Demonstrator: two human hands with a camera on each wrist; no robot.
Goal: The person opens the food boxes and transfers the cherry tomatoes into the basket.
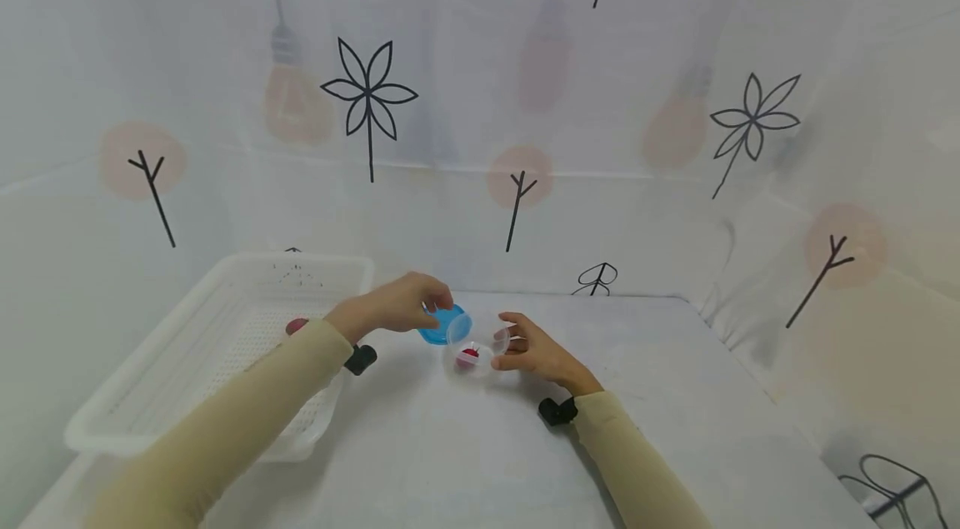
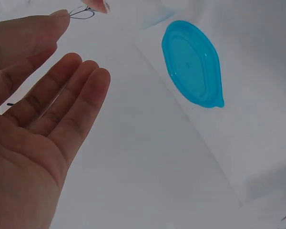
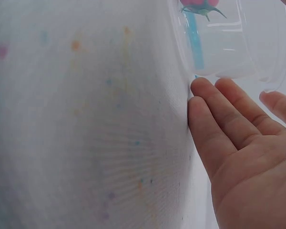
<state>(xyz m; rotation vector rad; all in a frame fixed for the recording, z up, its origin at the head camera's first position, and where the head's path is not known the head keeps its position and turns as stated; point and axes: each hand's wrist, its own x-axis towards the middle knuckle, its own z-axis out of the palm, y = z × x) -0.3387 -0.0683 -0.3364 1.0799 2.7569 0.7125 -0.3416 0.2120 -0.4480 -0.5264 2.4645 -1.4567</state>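
A clear plastic tub (image 1: pixel 483 368) stands on the white table, with a small pinkish-red fruit (image 1: pixel 467 356) inside. In the right wrist view that fruit (image 3: pixel 200 5) shows a green leafy top, though most of it is cut off. My right hand (image 1: pixel 542 356) holds the tub by its right side, thumb in front and fingers behind. My left hand (image 1: pixel 405 302) hovers over a blue lid (image 1: pixel 433 335), fingers bent loosely with nothing in them. The left wrist view has the lid (image 2: pixel 188 64) lying apart from the left hand (image 2: pixel 43 114).
At the left stands a large white basket (image 1: pixel 217 271) with holes in its bottom. A red item (image 1: pixel 296 326) in it is partly hidden by the left forearm. A printed white curtain (image 1: pixel 450 137) hangs along the table's back edge.
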